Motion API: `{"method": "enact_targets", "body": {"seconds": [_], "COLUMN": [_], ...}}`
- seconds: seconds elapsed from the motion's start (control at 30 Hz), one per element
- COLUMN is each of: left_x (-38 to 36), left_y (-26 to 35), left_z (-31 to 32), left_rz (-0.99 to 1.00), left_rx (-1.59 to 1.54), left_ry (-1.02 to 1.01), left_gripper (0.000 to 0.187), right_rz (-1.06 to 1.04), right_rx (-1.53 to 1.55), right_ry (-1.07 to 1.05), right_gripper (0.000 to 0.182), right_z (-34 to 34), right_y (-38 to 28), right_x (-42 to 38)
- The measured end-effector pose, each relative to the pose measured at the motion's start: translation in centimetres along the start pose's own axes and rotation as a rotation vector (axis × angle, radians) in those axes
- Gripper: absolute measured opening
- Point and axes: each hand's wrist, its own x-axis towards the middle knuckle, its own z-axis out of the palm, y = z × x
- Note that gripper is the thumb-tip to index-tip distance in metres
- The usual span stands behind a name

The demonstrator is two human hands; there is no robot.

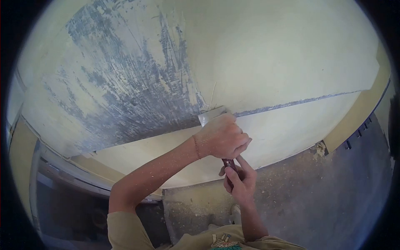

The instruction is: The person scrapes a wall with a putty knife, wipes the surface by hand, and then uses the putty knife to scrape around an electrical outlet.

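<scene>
A scraper with a wide metal blade and a dark reddish handle is held in both hands. Closest to the blade, my left hand is closed over the upper part of the tool, a thin bracelet round its wrist. Lower down, my right hand wraps the handle, thumb along it. The blade's edge meets the wall where a scraped grey patch borders the smooth cream coating. A thin curl of coating stands just above the blade.
Below the scraper runs a pale lower wall band, bounded above by a grey strip. Crumbs of coating litter the floor. A doorway-like frame stands at lower left, and a loose pale scrap lies by the wall's foot at right.
</scene>
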Motion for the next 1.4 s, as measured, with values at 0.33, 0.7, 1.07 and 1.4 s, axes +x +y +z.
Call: {"method": "enact_targets", "body": {"seconds": [0.33,0.7,1.07,1.4], "left_x": [1.9,1.6,1.7,1.8], "left_y": [-0.4,-0.8,-0.2,-0.2], "left_z": [-1.2,-1.6,-1.0,0.2], "left_rz": [-0.058,-0.032,-0.051,-0.075], "left_rx": [-0.048,0.014,-0.054,-0.095], "left_ry": [-0.109,-0.097,-0.031,-0.012], "left_gripper": [0.025,0.023,0.024,0.020], "right_rz": [-0.040,-0.066,-0.046,-0.024], "right_rx": [-0.077,-0.041,-0.144,-0.165], "right_ry": [0.196,0.193,0.246,0.223], "right_gripper": [0.033,0.028,0.030,0.029], "right_z": [0.4,0.9,0.8,-1.0], "right_y": [-1.6,-0.9,-1.9,-1.9], "right_x": [0.0,0.5,-0.6,-0.3]}}
